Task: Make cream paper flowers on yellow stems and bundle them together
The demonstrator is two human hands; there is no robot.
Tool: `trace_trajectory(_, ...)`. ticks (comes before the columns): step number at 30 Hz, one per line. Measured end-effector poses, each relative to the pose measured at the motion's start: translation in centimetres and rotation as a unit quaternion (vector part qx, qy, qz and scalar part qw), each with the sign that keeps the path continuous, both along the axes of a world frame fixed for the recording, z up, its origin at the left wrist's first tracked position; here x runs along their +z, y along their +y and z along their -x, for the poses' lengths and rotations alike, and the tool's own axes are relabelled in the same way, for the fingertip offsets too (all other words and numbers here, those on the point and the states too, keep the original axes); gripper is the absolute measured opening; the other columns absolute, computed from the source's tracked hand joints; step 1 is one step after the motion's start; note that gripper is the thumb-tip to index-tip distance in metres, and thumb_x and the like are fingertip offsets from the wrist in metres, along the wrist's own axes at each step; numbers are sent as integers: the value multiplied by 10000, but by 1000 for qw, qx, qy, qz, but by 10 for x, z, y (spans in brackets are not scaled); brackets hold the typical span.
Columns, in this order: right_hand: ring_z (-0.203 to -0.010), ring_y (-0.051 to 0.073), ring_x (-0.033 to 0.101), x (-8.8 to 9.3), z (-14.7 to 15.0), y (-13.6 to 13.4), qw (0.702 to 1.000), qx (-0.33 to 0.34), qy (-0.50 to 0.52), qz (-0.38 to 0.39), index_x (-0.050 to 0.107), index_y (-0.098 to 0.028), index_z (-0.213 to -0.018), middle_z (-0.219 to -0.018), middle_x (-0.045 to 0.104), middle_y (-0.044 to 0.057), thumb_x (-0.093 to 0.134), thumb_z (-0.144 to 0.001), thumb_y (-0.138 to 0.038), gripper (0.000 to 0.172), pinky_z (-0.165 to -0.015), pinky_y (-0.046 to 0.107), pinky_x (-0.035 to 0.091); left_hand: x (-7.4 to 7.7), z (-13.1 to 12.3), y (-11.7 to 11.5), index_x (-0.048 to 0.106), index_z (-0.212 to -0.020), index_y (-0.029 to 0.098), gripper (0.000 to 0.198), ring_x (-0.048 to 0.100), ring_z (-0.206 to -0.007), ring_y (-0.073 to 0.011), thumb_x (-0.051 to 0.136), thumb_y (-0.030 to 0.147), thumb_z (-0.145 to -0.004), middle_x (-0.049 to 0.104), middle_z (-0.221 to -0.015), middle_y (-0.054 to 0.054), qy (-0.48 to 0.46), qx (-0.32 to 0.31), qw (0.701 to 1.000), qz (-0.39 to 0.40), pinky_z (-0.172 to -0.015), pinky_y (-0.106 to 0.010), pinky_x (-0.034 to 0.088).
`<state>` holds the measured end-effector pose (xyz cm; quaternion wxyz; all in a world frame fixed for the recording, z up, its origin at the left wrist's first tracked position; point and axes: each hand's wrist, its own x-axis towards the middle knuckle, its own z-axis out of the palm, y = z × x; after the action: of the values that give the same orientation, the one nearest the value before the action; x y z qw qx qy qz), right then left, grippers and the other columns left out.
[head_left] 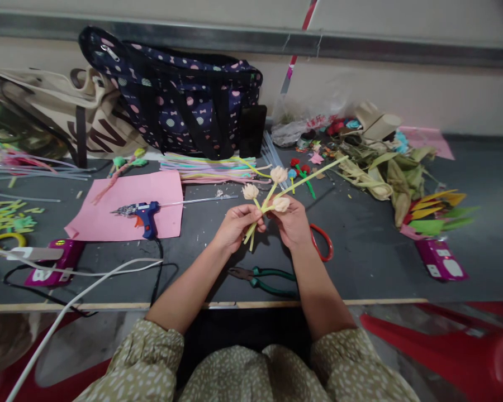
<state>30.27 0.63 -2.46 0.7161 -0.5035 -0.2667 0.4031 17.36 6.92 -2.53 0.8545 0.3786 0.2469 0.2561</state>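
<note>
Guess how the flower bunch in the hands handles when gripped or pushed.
Probably very light: the flower bunch is thin stems with small pale heads, pinched between left hand and right hand. Likely bendy, not rigid: one long stem sticks out slightly curved. Heads look soft, perhaps crushable.

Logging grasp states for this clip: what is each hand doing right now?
Left hand: closed on the flower stems.
Right hand: closed on the same flower stems.

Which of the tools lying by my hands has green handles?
The pliers, lying nearest you. The scissors by your right hand have red handles; the glue gun is blue.
</note>
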Motion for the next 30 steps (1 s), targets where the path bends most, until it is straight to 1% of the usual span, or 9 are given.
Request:
trace_trajectory(9,-595,90,555,0,0,0,1000,5,-5,-14,687,-228,-718,-719,671,-37,830,-591,-289,201,-569,230,452,-5,-1,-1,627,-703,121,265,618,-523,-100,794,322,-663,639,-603,-5,-8,7,1000,2,-554,-206,501)
trace_trajectory(15,-637,114,585,-3,-1,1,999,-4,-28,-16,702,-225,-732,-731,681,-22,812,-614,-280,170,-630,253,485,-5,-2,-2,623,-732,119,279,623,-531,-98,796,327,-661,657,-632,-8,7,-10,1000,5,-549,-200,486)
trace_trajectory(17,-635,117,582,-5,-2,2,999,-17,-38,-13,708,-223,-742,-720,678,-20,803,-628,-283,160,-620,252,480,-5,-2,-2,621,-744,121,290,625,-539,-98,795,339,-662,664,-649,-8,12,-16,1000,4,-559,-203,488)
trace_trajectory(20,-599,97,549,-6,-4,4,998,-36,-47,-21,706,-213,-750,-709,667,-20,785,-656,-281,141,-554,221,434,-5,-3,-3,626,-766,120,307,626,-540,-98,798,349,-655,667,-660,-12,20,-16,1000,4,-564,-208,489)
trace_trajectory(22,-554,77,507,-5,-6,5,996,-65,-48,-25,694,-202,-744,-684,647,-26,771,-672,-290,138,-510,205,391,-6,-4,-2,629,-774,119,315,621,-531,-97,802,350,-649,667,-658,-15,26,-13,1000,5,-557,-208,486)
trace_trajectory(25,-526,66,477,-2,-12,6,990,-130,-49,-26,652,-193,-726,-641,604,-39,729,-719,-336,163,-506,204,383,-8,-5,-1,630,-772,117,315,611,-517,-94,804,345,-644,664,-652,-18,34,-7,999,11,-549,-210,487)
trace_trajectory(28,-511,60,460,2,-23,4,977,-202,-64,-34,604,-196,-732,-636,568,-49,687,-758,-383,207,-492,203,373,-12,-6,2,636,-788,115,320,609,-522,-93,800,351,-647,660,-662,-18,53,9,998,16,-548,-213,495)
trace_trajectory(30,-500,56,444,3,-32,2,962,-254,-88,-40,580,-200,-739,-639,549,-56,671,-768,-397,219,-470,198,353,-15,-6,4,638,-786,117,331,599,-515,-87,803,361,-637,651,-661,-12,69,22,997,15,-537,-212,493)
